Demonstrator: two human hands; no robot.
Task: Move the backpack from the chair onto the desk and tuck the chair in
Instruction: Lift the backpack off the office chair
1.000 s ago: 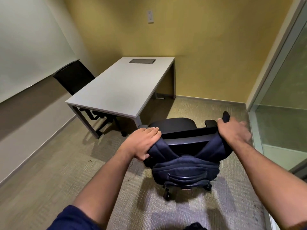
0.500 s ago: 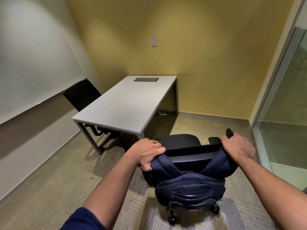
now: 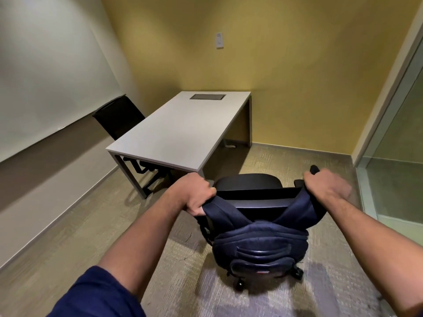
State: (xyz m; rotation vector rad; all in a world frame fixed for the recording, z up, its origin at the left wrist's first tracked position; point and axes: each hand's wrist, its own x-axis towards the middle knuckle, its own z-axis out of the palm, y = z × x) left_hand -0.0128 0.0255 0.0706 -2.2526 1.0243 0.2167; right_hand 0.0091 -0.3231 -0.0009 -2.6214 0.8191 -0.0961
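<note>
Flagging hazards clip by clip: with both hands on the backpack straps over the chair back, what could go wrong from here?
1. The backpack hangs by its straps over the back of the chair; lifting may snag a strap and tip or drag the chair.
2. The chair is on casters, so pulling could roll it away.
3. The left hand and right hand grip only straps, so the load may swing toward the desk.

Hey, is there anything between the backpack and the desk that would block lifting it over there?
Mostly the chair itself: the backpack hangs on the near side of its back, so it must be lifted over the back and seat. Beyond that, the desk top is bare apart from a flush panel at the far end.
</note>
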